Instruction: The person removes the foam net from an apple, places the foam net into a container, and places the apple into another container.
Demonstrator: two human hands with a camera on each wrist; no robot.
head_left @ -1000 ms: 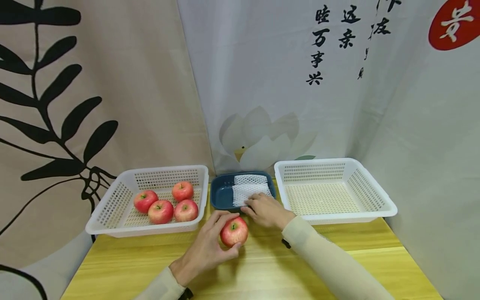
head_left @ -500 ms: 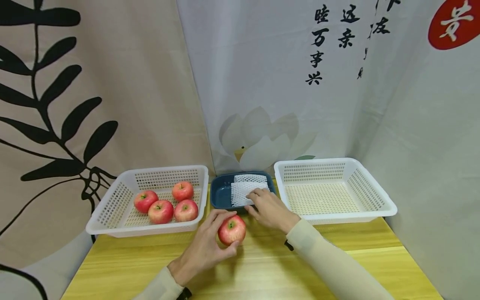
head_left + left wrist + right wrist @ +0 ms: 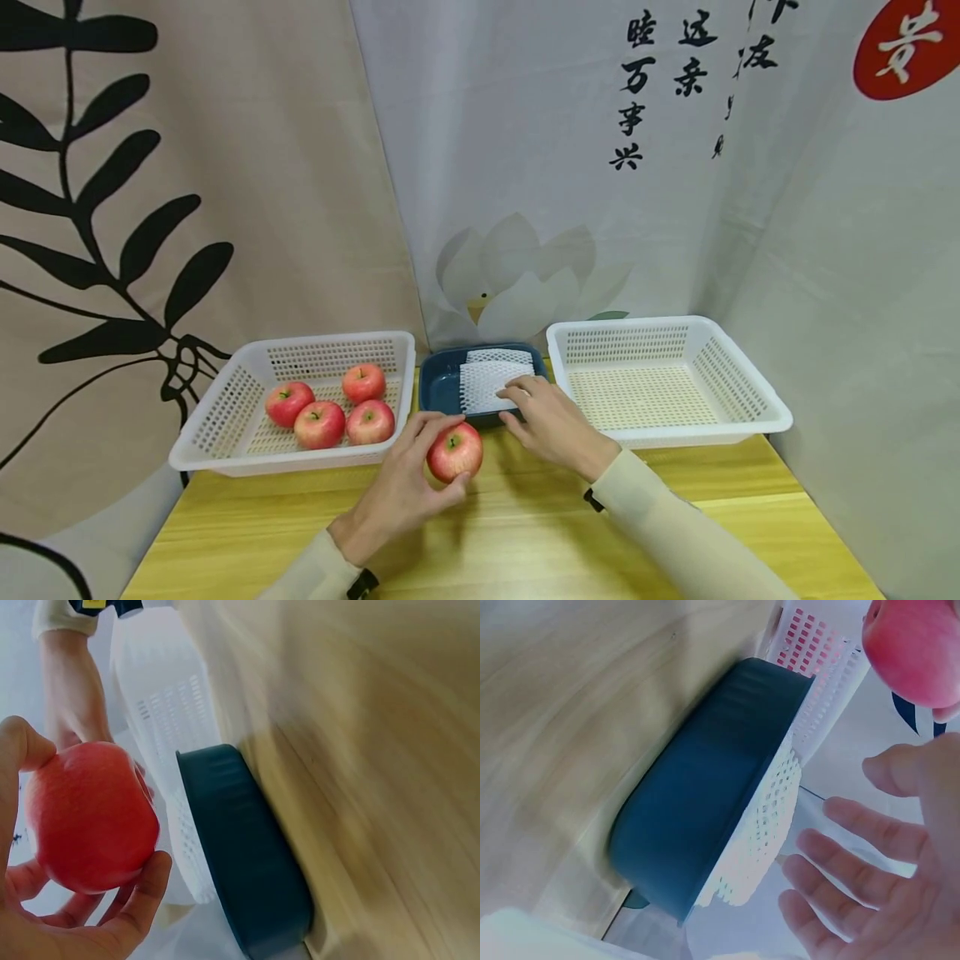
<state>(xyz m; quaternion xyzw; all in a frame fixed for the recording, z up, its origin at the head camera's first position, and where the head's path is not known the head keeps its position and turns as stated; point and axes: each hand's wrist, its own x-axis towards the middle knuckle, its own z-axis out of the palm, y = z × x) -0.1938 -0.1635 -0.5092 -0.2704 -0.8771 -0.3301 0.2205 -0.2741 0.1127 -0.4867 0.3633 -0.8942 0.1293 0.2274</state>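
My left hand [image 3: 401, 487] grips a red apple [image 3: 455, 452] between thumb and fingers, above the table in front of the dark blue tray [image 3: 439, 390]. The left wrist view shows the apple [image 3: 94, 817] held up by the fingertips. White foam net sleeves [image 3: 483, 387] lie in the right part of the tray. Over the tray's front right corner is my right hand [image 3: 562, 429], partly covering the sleeves in the head view. Its fingers [image 3: 847, 889] are spread and hold nothing in the right wrist view, apart from the net.
A white perforated basket [image 3: 217, 461] with several red apples [image 3: 321, 425] stands left of the tray. Another white basket [image 3: 697, 435] is on the right, its slotted floor showing. Both stand on a wooden table [image 3: 555, 542], with a printed curtain [image 3: 525, 167] behind.
My left hand has moved slightly left and down with the apple. My right hand has drawn back a little to the right from the sleeves, which shifted slightly left in the tray.
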